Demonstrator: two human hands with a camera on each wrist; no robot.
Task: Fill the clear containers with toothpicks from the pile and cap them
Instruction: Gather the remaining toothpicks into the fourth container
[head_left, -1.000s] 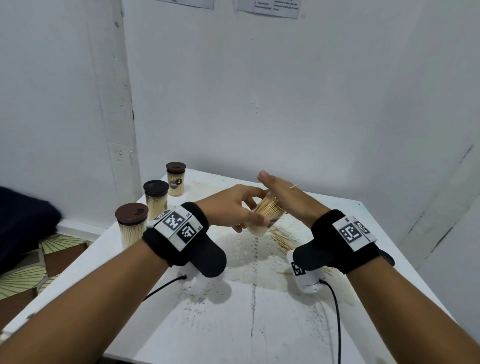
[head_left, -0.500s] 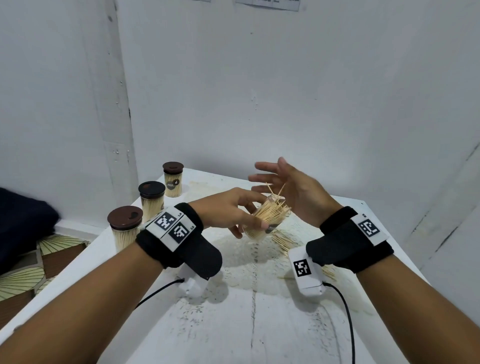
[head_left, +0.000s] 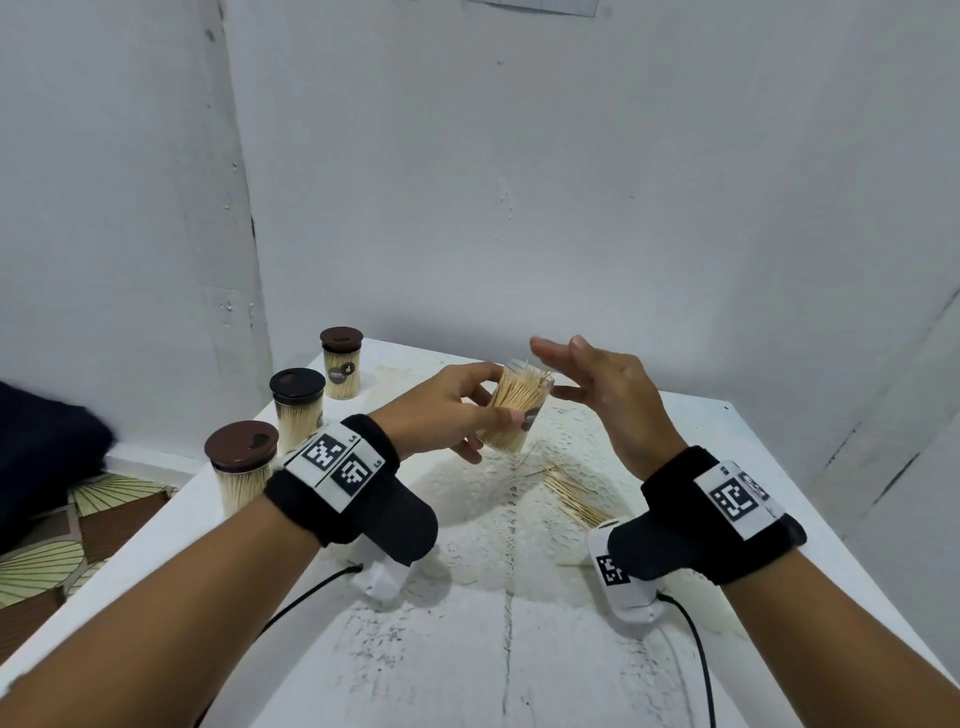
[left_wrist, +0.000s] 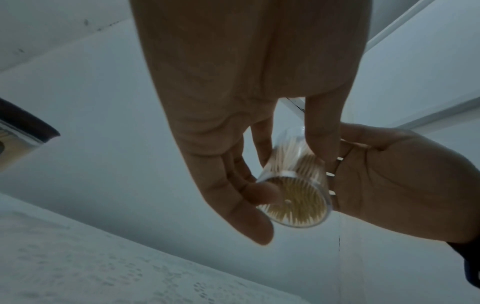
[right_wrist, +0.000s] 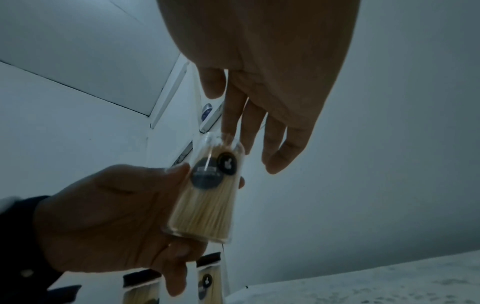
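- Clear plastic jar, uncapped and packed with toothpicks, is held tilted above the table — the left hand wraps thumb and fingers round it. A slack hold would likely let it slip.
- Tips stand proud of the rim; tipping further could spill them.
- Right hand hovers flat just beside the mouth, fingers straight, holding nothing — a hard pat might snap or scatter sticks.
- Loose pile lies below; three capped jars stand well left, safe from a knock.
- No spare cap is in sight.
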